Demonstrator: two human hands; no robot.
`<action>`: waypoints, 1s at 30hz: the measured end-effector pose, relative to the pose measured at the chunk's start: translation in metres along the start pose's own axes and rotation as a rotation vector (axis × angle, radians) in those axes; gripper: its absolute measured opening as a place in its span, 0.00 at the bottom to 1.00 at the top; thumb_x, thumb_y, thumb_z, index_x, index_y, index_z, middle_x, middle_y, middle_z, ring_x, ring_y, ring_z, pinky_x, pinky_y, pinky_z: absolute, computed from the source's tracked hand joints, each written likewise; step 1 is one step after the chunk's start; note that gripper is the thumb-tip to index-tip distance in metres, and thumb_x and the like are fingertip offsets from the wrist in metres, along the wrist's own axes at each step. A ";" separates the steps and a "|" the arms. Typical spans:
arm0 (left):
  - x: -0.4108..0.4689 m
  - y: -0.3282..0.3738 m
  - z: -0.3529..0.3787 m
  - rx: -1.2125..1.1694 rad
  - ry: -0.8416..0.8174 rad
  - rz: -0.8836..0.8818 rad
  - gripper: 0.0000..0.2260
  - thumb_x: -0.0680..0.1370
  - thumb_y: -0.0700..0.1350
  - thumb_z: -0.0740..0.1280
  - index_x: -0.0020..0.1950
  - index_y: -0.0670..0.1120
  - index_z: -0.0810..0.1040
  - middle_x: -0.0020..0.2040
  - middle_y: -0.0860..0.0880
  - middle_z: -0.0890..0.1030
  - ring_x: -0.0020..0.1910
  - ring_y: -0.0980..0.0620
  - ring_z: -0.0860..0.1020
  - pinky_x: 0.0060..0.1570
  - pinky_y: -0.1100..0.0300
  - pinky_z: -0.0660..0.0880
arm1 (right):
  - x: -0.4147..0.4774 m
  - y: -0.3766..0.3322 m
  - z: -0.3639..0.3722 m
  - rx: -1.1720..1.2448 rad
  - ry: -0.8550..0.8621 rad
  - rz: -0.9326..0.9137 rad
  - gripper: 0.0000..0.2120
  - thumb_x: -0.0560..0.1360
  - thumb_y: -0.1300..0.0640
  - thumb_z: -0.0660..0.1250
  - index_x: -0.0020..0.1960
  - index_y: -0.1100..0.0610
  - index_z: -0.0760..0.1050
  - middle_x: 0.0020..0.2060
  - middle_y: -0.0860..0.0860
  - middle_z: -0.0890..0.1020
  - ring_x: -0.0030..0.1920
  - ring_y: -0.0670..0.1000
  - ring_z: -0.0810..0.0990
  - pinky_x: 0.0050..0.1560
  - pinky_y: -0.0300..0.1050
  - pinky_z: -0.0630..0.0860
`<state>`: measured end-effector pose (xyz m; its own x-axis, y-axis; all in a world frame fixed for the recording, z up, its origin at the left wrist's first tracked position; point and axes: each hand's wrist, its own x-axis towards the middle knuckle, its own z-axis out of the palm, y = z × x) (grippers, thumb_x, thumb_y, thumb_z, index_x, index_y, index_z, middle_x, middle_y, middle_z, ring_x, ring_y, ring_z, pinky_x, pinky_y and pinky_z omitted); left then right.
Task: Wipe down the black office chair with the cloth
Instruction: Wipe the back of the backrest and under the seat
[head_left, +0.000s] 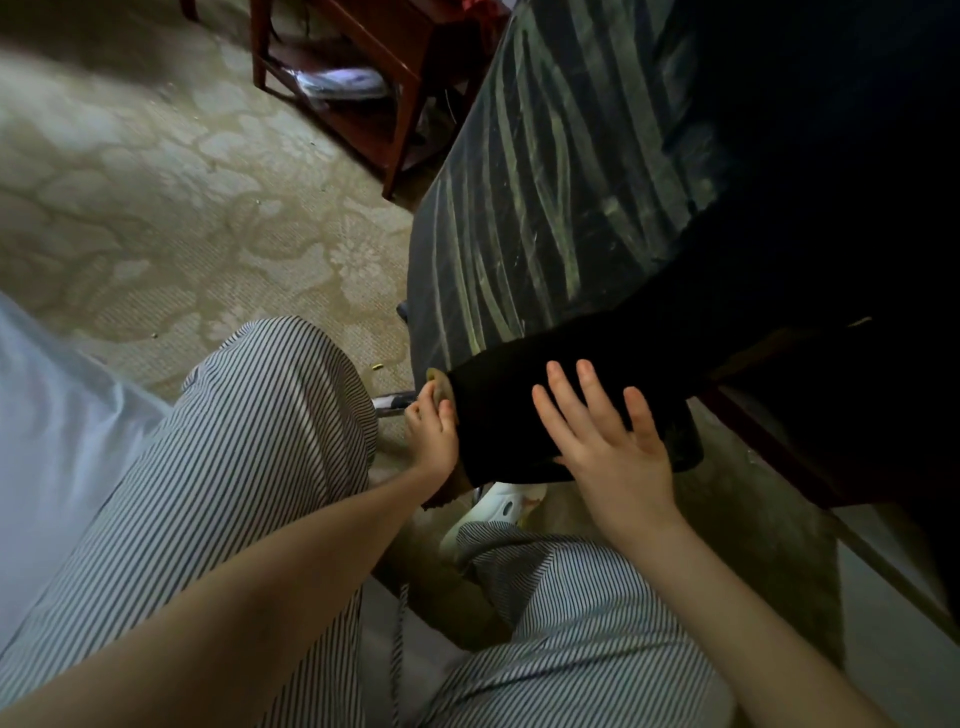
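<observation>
My left hand curled round the cloth, pressed to the near-left edge of the chair, my right hand flat, fingers straight, on its black end just beside, carpet underneath.

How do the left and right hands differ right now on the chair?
The left hand has fingers curled round the cloth; the right hand holds nothing. The right hand lies flat, fingers straight and spread, on a black part of the chair; the left hand is at its side edge. Both touch that part.
</observation>
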<state>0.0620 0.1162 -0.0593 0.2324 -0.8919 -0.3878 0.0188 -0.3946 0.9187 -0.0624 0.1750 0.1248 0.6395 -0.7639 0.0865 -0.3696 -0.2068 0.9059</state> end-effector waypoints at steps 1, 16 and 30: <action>0.003 -0.001 0.000 -0.002 0.016 -0.047 0.19 0.83 0.45 0.53 0.74 0.44 0.60 0.70 0.38 0.62 0.68 0.42 0.63 0.65 0.55 0.60 | 0.000 0.000 0.001 -0.015 0.020 -0.005 0.37 0.65 0.46 0.75 0.71 0.52 0.67 0.71 0.51 0.69 0.71 0.55 0.58 0.72 0.57 0.34; -0.006 0.048 0.003 -0.213 -0.030 -0.113 0.19 0.83 0.49 0.51 0.75 0.51 0.58 0.71 0.43 0.57 0.70 0.42 0.60 0.68 0.53 0.57 | -0.006 0.001 0.010 -0.082 0.089 -0.009 0.36 0.67 0.45 0.73 0.71 0.51 0.67 0.71 0.51 0.69 0.72 0.58 0.51 0.73 0.59 0.34; -0.052 0.126 0.001 -0.203 -0.149 0.791 0.18 0.78 0.49 0.56 0.68 0.60 0.63 0.61 0.52 0.61 0.65 0.53 0.61 0.65 0.72 0.54 | -0.010 0.005 -0.001 0.031 0.008 0.003 0.36 0.63 0.52 0.75 0.66 0.59 0.65 0.68 0.55 0.72 0.72 0.56 0.58 0.73 0.57 0.33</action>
<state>0.0511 0.1128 0.0770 0.1195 -0.9148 0.3859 0.0826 0.3965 0.9143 -0.0700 0.1825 0.1289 0.6437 -0.7596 0.0928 -0.3925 -0.2236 0.8921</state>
